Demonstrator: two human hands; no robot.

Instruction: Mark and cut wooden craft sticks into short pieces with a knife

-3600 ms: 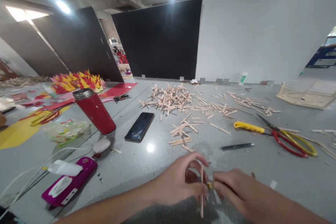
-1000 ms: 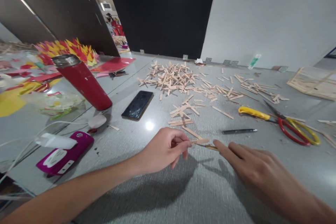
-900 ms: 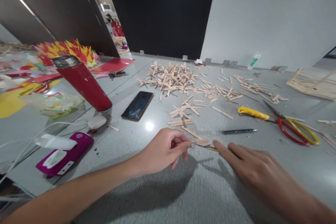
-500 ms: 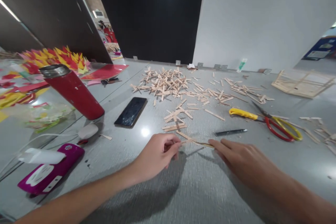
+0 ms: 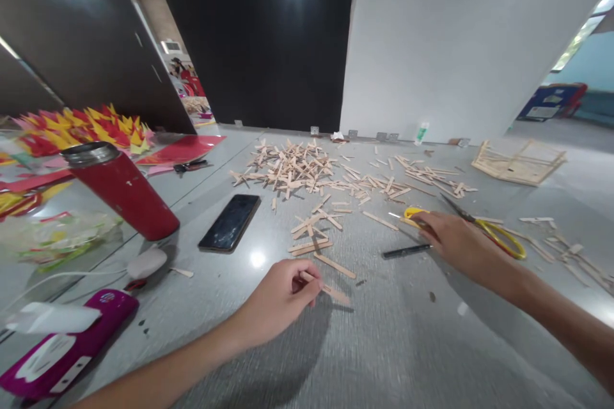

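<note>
Between the thumb and fingers of my left hand [image 5: 290, 297] is a flat wooden craft stick [image 5: 338, 296], its free end pointing right just over the table. My right hand [image 5: 453, 239] has its fingers closed around a yellow utility knife [image 5: 413, 213]; most of the handle is hidden, and the blade end points left. A dark pen [image 5: 407, 251] lies just below the knife. Scissors [image 5: 499, 236] with red and yellow handles lie beside my right wrist, partly covered. One loose craft stick [image 5: 334, 265] rests above my left hand's stick.
A heap of craft sticks [image 5: 292, 169] spreads across the far middle. To the left are a phone [image 5: 230, 223], a tilted red flask [image 5: 127, 195] and a purple power strip [image 5: 71, 345] with a charger. A small stick frame [image 5: 518, 169] stands far right, before a white panel [image 5: 432, 45].
My right hand has moved right and up, from the sticks at the middle to the yellow utility knife. My left hand still holds a stick, now angled downward. The camera view has tilted up.
</note>
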